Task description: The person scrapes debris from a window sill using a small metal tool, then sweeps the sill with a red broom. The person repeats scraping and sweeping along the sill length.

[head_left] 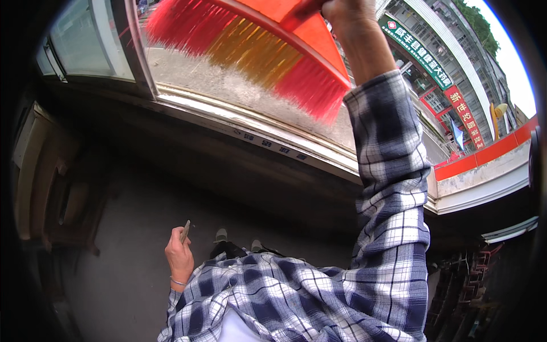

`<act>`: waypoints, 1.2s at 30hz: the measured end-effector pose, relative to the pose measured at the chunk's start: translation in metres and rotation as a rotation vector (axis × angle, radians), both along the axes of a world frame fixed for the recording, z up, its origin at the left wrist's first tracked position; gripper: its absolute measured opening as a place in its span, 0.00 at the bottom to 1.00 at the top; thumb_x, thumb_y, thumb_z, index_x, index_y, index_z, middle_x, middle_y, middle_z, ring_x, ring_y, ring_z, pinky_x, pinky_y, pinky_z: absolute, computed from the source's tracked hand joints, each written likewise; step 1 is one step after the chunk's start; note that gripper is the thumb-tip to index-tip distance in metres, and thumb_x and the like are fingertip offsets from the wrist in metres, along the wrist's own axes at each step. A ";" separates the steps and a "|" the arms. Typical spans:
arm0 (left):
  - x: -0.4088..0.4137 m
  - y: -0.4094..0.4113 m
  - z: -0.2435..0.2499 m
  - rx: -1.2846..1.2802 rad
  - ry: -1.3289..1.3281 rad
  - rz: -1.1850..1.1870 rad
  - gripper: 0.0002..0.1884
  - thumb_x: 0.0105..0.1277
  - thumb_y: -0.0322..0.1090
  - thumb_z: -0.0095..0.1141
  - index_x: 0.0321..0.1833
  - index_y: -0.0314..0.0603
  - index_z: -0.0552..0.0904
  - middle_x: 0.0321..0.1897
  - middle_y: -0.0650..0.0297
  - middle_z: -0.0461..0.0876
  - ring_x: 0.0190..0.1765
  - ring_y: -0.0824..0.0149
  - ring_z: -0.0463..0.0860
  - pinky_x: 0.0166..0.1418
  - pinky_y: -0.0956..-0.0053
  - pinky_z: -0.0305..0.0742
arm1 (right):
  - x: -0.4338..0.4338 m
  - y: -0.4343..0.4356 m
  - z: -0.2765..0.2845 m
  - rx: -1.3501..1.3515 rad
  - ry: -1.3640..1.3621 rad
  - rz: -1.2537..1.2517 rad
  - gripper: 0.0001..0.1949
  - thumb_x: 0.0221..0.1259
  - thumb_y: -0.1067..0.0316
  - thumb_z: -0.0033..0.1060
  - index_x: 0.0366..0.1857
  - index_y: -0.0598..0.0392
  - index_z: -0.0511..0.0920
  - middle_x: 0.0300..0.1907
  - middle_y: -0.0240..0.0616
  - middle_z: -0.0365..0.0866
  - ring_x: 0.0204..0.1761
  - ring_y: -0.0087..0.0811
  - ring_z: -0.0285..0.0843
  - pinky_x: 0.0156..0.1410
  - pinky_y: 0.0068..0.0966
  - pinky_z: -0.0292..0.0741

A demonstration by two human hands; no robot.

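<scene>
My right hand [351, 15] is raised at the top of the view, closed around the red neck of a broom [318, 38]. The broom's head is orange-red, with red bristles at both ends and a yellow band [252, 51] in the middle. Its bristles hang in front of the window opening, above the sill track [256, 124]. Low by my side, my left hand [179, 254] grips a small, flat, greyish-tan object [185, 231]. What that object is cannot be made out.
A sliding glass pane [81, 38] stands at the left of the opening. Dark wooden furniture [72, 201] is at the left on the grey floor [128, 273]. Stacked dark items with reddish frames [466, 282] stand at the lower right. Shopfronts with signs [421, 51] are outside.
</scene>
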State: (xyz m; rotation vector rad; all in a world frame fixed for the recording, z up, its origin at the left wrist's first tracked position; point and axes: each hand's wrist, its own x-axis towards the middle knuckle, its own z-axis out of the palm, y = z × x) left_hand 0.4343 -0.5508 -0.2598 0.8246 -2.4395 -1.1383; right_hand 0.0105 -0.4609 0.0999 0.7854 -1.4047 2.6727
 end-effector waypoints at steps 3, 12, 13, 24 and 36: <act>-0.013 0.007 -0.004 -0.006 0.004 -0.088 0.09 0.68 0.19 0.49 0.49 0.36 0.77 0.27 0.53 0.79 0.31 0.50 0.82 0.37 0.58 0.74 | 0.006 0.106 0.021 0.175 0.102 -0.104 0.15 0.74 0.65 0.51 0.25 0.44 0.63 0.15 0.21 0.53 0.13 0.18 0.51 0.18 0.24 0.56; -0.072 0.083 0.026 -0.006 0.025 -0.508 0.11 0.65 0.16 0.48 0.47 0.37 0.77 0.25 0.53 0.76 0.28 0.51 0.80 0.33 0.61 0.73 | 0.080 0.408 -0.003 0.513 0.071 -0.473 0.16 0.75 0.68 0.52 0.23 0.45 0.65 0.16 0.22 0.57 0.14 0.16 0.53 0.19 0.20 0.55; -0.076 0.091 0.025 -0.019 0.042 -0.558 0.11 0.64 0.16 0.50 0.47 0.37 0.77 0.25 0.52 0.77 0.29 0.49 0.81 0.33 0.61 0.74 | 0.082 0.434 -0.008 0.516 0.061 -0.532 0.15 0.75 0.68 0.51 0.24 0.45 0.65 0.16 0.22 0.57 0.13 0.16 0.52 0.18 0.20 0.55; -0.102 0.080 0.032 -0.062 0.035 -0.633 0.12 0.62 0.15 0.49 0.46 0.36 0.77 0.25 0.52 0.77 0.28 0.51 0.82 0.33 0.63 0.74 | 0.071 0.488 -0.072 0.406 0.045 -0.468 0.16 0.76 0.69 0.48 0.23 0.45 0.64 0.16 0.24 0.56 0.12 0.18 0.51 0.18 0.22 0.55; -0.298 0.245 0.197 -0.691 0.786 -0.921 0.27 0.60 0.22 0.55 0.66 0.37 0.74 0.56 0.49 0.76 0.62 0.48 0.75 0.67 0.54 0.69 | 0.082 0.324 -0.083 0.355 0.167 -0.259 0.14 0.72 0.62 0.65 0.27 0.51 0.72 0.15 0.24 0.68 0.13 0.14 0.64 0.17 0.16 0.63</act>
